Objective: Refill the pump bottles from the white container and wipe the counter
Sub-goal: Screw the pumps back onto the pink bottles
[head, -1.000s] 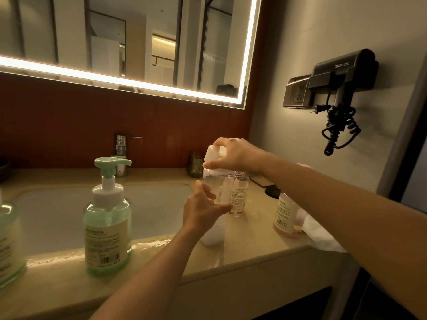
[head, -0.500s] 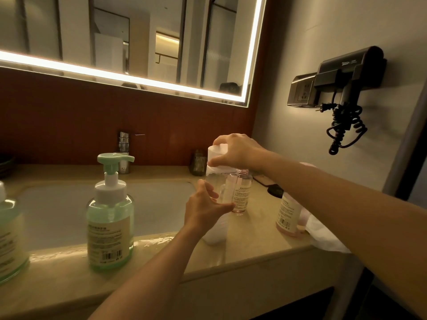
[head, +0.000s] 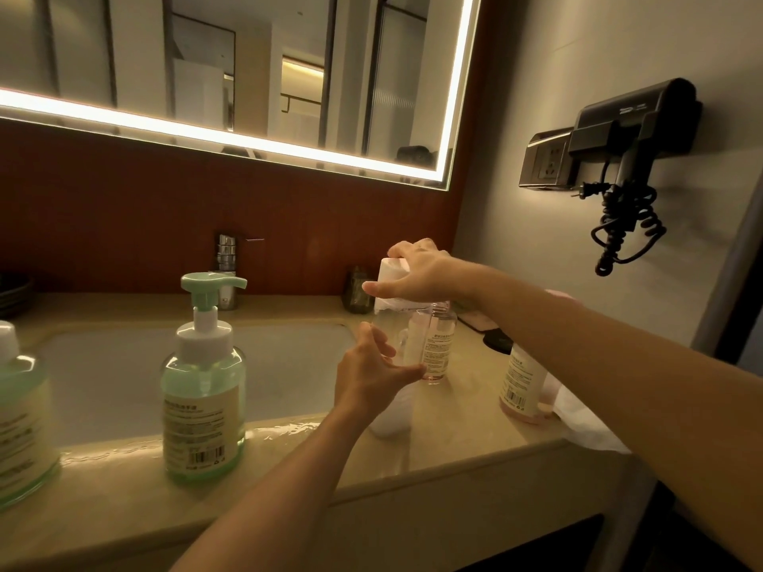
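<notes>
A tall white container stands on the beige counter, right of the sink. My left hand grips its translucent body. My right hand grips its white cap from above. Just behind it stands a small clear bottle with a little pink liquid and no pump on its neck. A pink bottle stands further right, partly hidden by my right forearm. A green pump bottle stands at the counter's front, and a second green bottle sits at the left edge.
A white cloth lies at the counter's right end. The sink basin and the tap sit at the back left, a dark glass cup by the wall. A hair dryer with a coiled cord hangs on the right wall.
Both hands stay on the white container, left on the body, right on the cap. Only the view has drifted slightly.
</notes>
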Demonstrator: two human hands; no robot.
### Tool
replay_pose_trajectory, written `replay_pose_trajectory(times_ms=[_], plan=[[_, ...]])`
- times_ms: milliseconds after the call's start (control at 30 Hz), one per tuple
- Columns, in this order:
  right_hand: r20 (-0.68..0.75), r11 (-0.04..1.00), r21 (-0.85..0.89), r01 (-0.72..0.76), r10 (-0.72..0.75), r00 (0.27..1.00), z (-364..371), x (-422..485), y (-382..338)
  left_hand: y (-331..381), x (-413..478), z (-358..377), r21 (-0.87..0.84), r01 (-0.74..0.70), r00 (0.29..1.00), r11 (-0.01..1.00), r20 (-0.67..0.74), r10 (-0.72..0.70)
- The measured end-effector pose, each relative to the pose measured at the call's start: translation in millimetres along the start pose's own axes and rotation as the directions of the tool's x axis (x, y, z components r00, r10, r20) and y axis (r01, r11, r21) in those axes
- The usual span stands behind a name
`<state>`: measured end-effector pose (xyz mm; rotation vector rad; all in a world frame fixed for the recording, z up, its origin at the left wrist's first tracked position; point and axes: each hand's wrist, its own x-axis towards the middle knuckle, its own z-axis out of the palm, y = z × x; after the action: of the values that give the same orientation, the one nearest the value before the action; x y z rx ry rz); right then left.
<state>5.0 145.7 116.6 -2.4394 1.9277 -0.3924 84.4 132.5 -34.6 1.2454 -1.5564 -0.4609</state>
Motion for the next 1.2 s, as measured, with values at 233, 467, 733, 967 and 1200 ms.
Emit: replay_pose_trajectory(times_ms=[233,467,733,967,1200], plan=[[0.016,0.986,0.082,0.144,-0.145,0.989,-1,-9,8,-2,-1,0,0.000,-0.003,1.000,1.000,0.008,0.003],[0.003,0.994,-0.090,0.062,-0.062,0.998,0,-12,-1,-3,-4,1,0.003,-0.003,1.000,1.000,0.004,0.003],[-0.011,0.986,-0.100,0.135,-0.137,0.991,3,-11,2,-4,-9,3,-0.023,0.011,1.000,1.000,-0.018,-0.011],[-0.092,0.989,-0.059,0.134,-0.140,0.986,6,-10,5,-10,-20,9,-0.075,0.033,0.998,0.997,-0.051,-0.037],[-0.103,0.943,0.221,0.250,-0.232,0.967,9,-9,17,-17,-24,12,-0.055,0.059,0.997,0.997,-0.038,-0.061]])
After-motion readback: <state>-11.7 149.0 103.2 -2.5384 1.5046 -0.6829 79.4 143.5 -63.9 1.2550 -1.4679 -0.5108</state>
